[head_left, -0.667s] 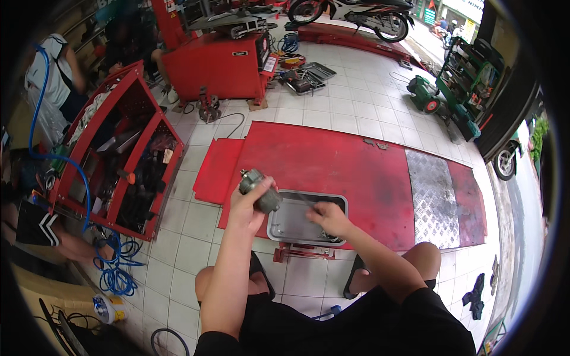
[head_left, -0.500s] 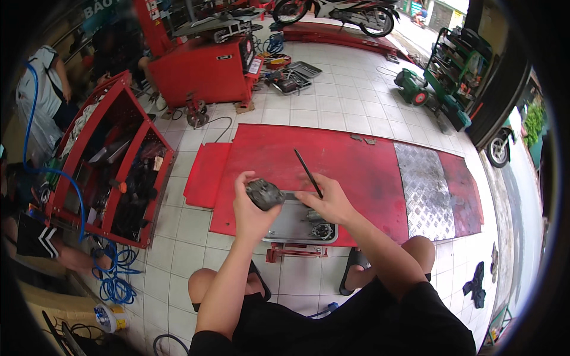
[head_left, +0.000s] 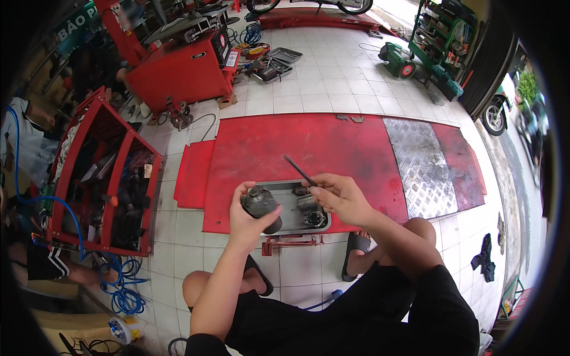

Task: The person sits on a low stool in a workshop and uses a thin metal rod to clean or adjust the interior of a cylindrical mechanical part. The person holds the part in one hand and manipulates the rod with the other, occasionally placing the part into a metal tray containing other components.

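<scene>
My left hand (head_left: 242, 224) is wrapped round a dark grey, greasy metal part (head_left: 261, 203) with a rounded, cylinder-like body. It holds the part above the left side of a shallow grey metal tray (head_left: 288, 209). A thin black rod (head_left: 298, 169), its exact kind unclear, is pinched in my right hand (head_left: 339, 196) and points up and to the left. The rod's tip is apart from the metal part. Inside the tray, below my right hand, lie a silvery cylindrical part (head_left: 307, 203) and a round part with a dark, ringed end (head_left: 314, 219).
The tray lies on a low red platform (head_left: 267, 142) with a checkered metal plate (head_left: 418, 169). At left stand a red tool rack (head_left: 105, 178) and coiled blue hose (head_left: 126, 291). A red machine (head_left: 178, 74), loose tools (head_left: 273, 65) and a green compressor (head_left: 396, 59) are farther off.
The metal part has turned in my left hand and shows more of its side. My right hand has tilted the rod farther left, with its fingers regripped. The whole view has shifted slightly.
</scene>
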Demonstrator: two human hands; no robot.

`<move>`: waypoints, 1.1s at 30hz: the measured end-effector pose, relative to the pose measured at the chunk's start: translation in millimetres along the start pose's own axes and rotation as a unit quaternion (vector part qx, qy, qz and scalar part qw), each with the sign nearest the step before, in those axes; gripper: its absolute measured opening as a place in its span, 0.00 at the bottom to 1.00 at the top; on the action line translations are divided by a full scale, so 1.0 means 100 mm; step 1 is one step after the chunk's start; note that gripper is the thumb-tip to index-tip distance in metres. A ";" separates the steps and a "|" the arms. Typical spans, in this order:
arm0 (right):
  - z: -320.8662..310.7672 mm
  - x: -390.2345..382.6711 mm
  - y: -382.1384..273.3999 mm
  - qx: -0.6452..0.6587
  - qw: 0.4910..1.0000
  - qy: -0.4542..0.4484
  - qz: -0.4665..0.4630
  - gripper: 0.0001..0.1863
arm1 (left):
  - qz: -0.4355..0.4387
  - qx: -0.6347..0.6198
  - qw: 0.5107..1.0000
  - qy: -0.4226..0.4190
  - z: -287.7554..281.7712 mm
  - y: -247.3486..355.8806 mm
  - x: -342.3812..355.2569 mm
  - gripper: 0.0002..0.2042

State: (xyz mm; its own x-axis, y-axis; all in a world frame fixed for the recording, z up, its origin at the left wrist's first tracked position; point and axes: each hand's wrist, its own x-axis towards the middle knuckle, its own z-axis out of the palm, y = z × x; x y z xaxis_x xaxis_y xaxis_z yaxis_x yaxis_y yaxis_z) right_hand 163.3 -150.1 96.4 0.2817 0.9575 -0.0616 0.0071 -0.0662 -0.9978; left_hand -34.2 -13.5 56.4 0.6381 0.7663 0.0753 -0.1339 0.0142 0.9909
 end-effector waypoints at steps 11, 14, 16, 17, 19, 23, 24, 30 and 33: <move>-0.20 -0.10 0.14 0.047 0.998 -0.049 -0.020 0.20 | -0.172 -0.436 0.882 -0.050 0.08 -0.16 -0.03 0.26; -0.32 -0.06 0.16 0.105 0.992 -0.063 0.029 0.21 | -0.142 -0.320 0.937 -0.002 0.10 -0.27 0.02 0.25; -0.37 -0.05 0.20 0.133 0.986 -0.076 0.068 0.22 | -0.120 -0.230 0.965 0.029 0.12 -0.34 0.04 0.25; -0.39 -0.06 0.19 0.158 0.981 -0.069 0.084 0.21 | -0.100 -0.215 0.971 0.030 0.14 -0.37 0.06 0.26; -0.39 -0.07 0.18 0.207 0.970 -0.057 0.117 0.20 | -0.101 -0.232 0.967 0.031 0.14 -0.40 0.04 0.28; -0.49 -0.04 0.23 0.287 0.937 -0.095 0.175 0.18 | -0.099 -0.461 0.882 0.004 0.07 -0.34 0.11 0.33; -0.50 -0.03 0.21 0.304 0.929 -0.105 0.181 0.18 | -0.077 -0.476 0.876 0.012 0.01 -0.29 0.15 0.34; -0.52 -0.10 0.16 0.387 0.886 -0.221 0.129 0.20 | -0.015 -0.554 0.832 0.020 -0.40 -0.04 0.29 0.37; -0.46 -0.15 0.14 0.379 0.887 -0.247 0.095 0.21 | -0.050 -0.577 0.814 -0.047 -0.47 -0.02 0.21 0.41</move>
State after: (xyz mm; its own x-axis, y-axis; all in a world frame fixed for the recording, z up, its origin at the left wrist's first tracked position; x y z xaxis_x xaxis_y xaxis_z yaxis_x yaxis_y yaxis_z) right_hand 203.8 -178.1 84.3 -0.2481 0.9676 -0.0469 -0.6951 -0.2115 -0.6870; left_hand -56.2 32.4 50.7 0.7375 0.6725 0.0617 -0.6659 0.7088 0.2327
